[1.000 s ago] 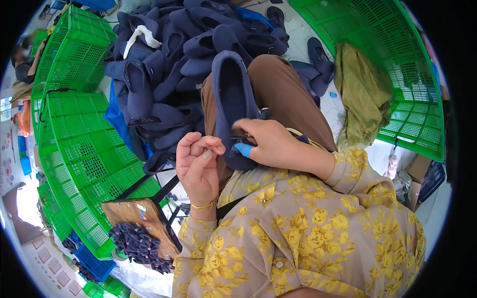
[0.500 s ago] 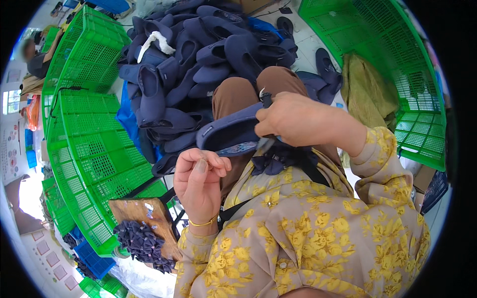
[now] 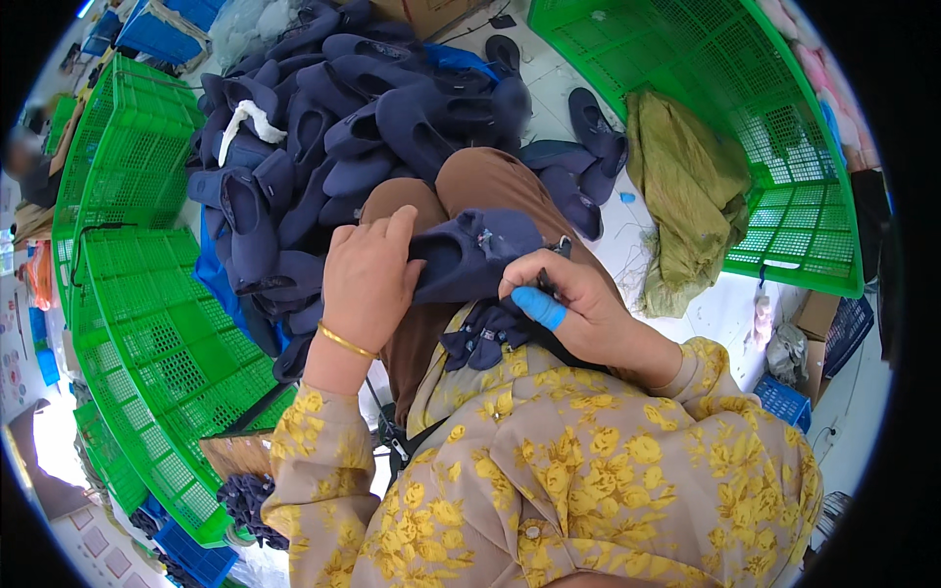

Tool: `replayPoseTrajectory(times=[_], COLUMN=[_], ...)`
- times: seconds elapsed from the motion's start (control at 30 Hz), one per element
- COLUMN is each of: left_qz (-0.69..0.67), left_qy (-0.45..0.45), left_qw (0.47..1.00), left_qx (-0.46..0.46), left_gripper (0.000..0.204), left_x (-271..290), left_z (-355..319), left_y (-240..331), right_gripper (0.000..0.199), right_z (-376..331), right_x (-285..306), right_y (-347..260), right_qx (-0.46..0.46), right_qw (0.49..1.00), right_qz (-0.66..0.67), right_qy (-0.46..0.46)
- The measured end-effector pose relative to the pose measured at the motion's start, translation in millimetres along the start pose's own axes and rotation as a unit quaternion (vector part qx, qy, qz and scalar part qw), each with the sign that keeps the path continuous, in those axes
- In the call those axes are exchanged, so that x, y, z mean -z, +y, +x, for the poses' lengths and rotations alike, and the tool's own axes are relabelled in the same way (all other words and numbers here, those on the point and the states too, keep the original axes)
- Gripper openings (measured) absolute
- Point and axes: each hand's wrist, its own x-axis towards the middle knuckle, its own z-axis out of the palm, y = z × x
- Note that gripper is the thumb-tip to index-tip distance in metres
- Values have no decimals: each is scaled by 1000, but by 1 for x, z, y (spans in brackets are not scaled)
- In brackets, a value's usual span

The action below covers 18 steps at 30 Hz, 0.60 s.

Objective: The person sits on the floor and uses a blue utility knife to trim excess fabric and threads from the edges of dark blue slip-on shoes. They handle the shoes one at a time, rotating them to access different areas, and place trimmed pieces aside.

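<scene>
A navy slip-on shoe (image 3: 456,260) with a small bow on its front lies across my lap, its toe pointing right. My left hand (image 3: 371,279), with a gold bangle at the wrist, is closed on the heel end of the shoe. My right hand (image 3: 588,309), blue tape wrapped round its thumb, is closed beside the toe on a small dark-handled tool (image 3: 549,284). My fingers hide most of that tool, so its kind does not show. Several navy fabric bows (image 3: 482,338) rest in my lap just below the shoe.
A large heap of navy shoes (image 3: 294,147) lies beyond my knees. Green plastic crates (image 3: 147,333) stand at the left, and another green crate (image 3: 725,88) at the right. An olive sack (image 3: 676,186) lies beside it. More bows (image 3: 255,505) sit by a wooden board (image 3: 235,453).
The shoe has turned, and its bow now shows. My left hand has moved forward onto the heel end. My right hand has moved down to beside the toe, still with the tool.
</scene>
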Motion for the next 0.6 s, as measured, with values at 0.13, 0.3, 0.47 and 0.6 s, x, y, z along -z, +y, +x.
replayPoseTrajectory(times=[0.13, 0.3, 0.47, 0.6], left_qz=[-18, -194, -439, -495], left_qy=[-43, -17, 177, 131], left_qw=[998, 956, 850, 840], left_qx=[39, 222, 232, 177], left_gripper=[48, 45, 47, 48], left_x=[1, -21, -40, -31], left_z=[-5, -33, -21, 3], left_y=[1, 8, 15, 7], right_gripper=[11, 12, 12, 11], right_z=[-4, -1, 5, 7], right_x=[4, 3, 1, 3], right_y=[-6, 8, 29, 31], right_qx=[26, -71, -159, -189], right_qw=[998, 990, 969, 970], right_qz=[46, 102, 169, 128], right_qy=[20, 62, 80, 78])
